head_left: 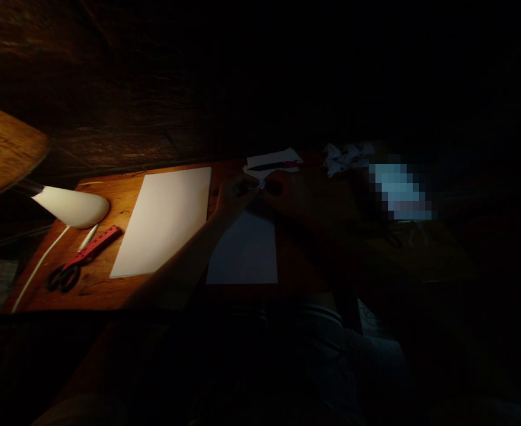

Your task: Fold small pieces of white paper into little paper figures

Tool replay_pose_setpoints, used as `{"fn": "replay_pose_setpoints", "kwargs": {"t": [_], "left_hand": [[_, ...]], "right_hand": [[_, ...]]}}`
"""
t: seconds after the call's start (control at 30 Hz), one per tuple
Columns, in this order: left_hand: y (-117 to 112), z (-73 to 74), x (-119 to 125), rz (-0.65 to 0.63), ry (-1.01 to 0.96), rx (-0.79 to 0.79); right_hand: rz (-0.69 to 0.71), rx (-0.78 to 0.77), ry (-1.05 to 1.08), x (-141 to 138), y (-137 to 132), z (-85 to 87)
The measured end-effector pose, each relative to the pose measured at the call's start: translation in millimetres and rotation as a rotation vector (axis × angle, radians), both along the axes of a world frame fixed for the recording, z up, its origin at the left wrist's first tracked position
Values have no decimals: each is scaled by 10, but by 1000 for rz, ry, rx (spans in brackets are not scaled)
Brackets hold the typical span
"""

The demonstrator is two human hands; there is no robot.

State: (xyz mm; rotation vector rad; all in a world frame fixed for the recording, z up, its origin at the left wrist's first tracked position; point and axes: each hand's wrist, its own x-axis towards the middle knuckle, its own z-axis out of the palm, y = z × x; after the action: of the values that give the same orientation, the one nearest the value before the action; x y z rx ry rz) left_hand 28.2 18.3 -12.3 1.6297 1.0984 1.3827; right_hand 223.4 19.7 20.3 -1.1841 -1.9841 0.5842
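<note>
The scene is very dark, lit only by a lamp at the left. My left hand (231,198) reaches over the wooden table (100,284) with its fingers closed round a small white scrap of paper (260,185). My right hand (287,195) is a dim shape just right of it, meeting the left hand at the same scrap; its fingers are lost in shadow. Below the hands lies a white sheet (245,248). A larger white sheet (165,219) lies to the left.
A white desk lamp (71,206) with its cord stands at the table's left end. Beside it lie a red ruler (96,242), black-handled scissors (63,277) and a pencil. Paper pieces (272,161) and crumpled paper (347,155) sit at the back. A wooden chair back (3,148) shows far left.
</note>
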Motion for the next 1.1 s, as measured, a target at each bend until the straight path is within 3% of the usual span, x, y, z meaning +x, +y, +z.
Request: {"fn": "replay_pose_setpoints", "kwargs": {"t": [0.37, 0.8, 1.1], "left_hand": [[-7, 5, -3, -5, -20, 2], [43, -49, -15, -15, -165, -96], [42, -37, -25, -50, -229, -90]], "right_hand": [[19, -46, 114, 3, 39, -56], [142, -151, 368, 4, 119, -88], [138, -150, 386, 3, 88, -72]]}}
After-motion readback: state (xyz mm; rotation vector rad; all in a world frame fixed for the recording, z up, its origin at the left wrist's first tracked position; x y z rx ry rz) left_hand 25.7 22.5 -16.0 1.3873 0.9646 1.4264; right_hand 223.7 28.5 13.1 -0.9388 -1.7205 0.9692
